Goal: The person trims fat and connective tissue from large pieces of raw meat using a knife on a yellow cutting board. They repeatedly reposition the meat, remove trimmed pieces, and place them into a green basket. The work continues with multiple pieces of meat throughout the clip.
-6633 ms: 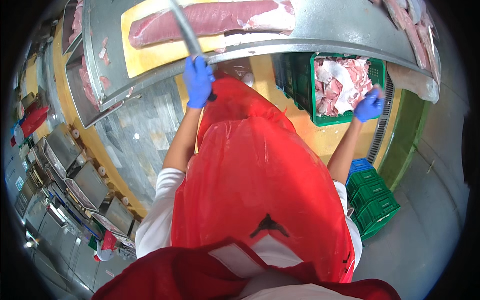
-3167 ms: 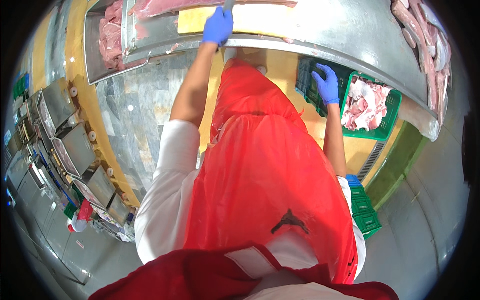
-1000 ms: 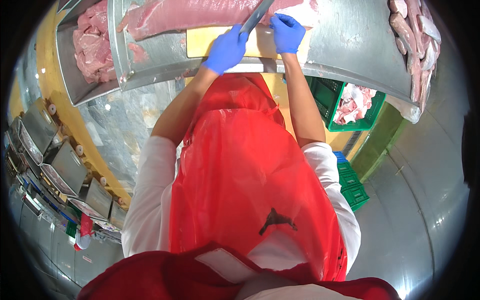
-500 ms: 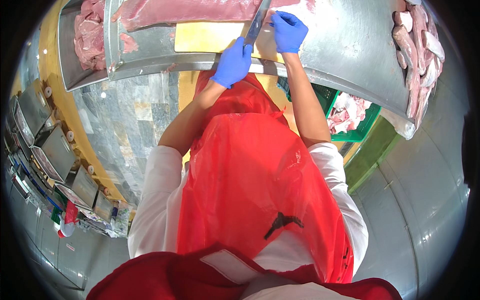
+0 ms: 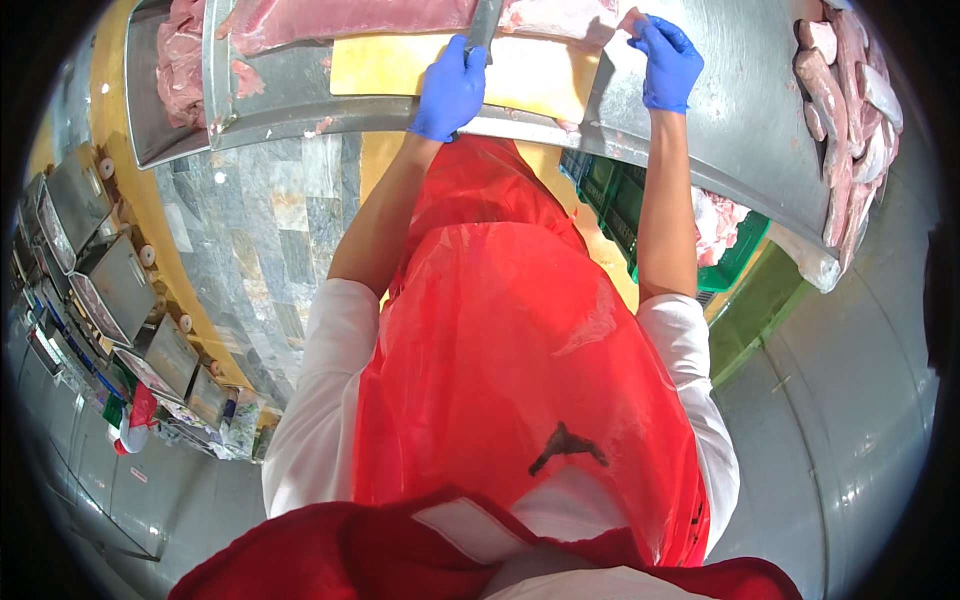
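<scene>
A knife (image 5: 484,24) is gripped by the handle in my blue-gloved left hand (image 5: 452,92), its blade pointing away over a long slab of pink meat (image 5: 350,18). Under the slab's near side lies a yellow cutting board (image 5: 390,70). A paler, fatty stretch of meat (image 5: 555,17) is to the right of the blade. My right hand (image 5: 668,65), also in a blue glove, is pinched on a small scrap of meat (image 5: 630,20) past the board's right end. The slab's far side runs out of the picture.
A metal table (image 5: 720,120) carries the board. At its left stands a metal tray (image 5: 142,100) with meat pieces; long meat strips (image 5: 850,110) are heaped at the right. Below the edge is a green crate (image 5: 745,250) of pale trimmings. Metal containers (image 5: 120,290) line the far left.
My right hand has moved right, off the board, with the meat scrap in its fingers. My left hand and the knife have shifted left and slightly away.
</scene>
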Demonstrator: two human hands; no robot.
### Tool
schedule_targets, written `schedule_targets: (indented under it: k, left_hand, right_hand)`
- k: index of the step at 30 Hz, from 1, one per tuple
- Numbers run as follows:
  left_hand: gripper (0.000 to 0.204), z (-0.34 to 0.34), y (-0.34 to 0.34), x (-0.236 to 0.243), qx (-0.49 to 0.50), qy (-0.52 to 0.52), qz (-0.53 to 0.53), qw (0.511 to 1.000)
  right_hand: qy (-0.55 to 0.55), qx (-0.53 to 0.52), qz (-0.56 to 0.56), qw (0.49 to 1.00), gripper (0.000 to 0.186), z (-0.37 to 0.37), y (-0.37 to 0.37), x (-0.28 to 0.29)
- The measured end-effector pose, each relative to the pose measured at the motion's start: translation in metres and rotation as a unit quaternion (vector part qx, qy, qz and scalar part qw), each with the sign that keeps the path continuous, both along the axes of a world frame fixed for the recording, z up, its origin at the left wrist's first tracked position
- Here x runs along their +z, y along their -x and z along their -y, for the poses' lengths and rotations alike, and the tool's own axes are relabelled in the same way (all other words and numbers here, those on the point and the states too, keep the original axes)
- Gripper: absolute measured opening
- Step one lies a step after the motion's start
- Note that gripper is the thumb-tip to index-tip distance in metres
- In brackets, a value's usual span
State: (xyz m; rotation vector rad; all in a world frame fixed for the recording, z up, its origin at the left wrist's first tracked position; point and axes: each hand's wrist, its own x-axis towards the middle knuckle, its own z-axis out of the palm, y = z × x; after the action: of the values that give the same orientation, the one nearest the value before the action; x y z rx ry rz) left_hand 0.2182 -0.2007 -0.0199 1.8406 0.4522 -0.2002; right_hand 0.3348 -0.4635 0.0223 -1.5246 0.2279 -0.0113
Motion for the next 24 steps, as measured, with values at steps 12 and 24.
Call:
schedule_targets:
  k: [12, 24]
  left_hand:
    - [0.026, -0.031, -0.030, 0.014, -0.075, -0.113, -0.010, 0.991]
    - [0.028, -0.040, -0.028, 0.010, -0.116, -0.063, 0.014, 0.991]
  right_hand:
    - [0.143, -0.039, -0.008, 0.989, 0.022, 0.067, 0.064, 0.099]
    - [0.431, -0.104, -0.215, 0.870, 0.044, 0.186, 0.205, -0.007]
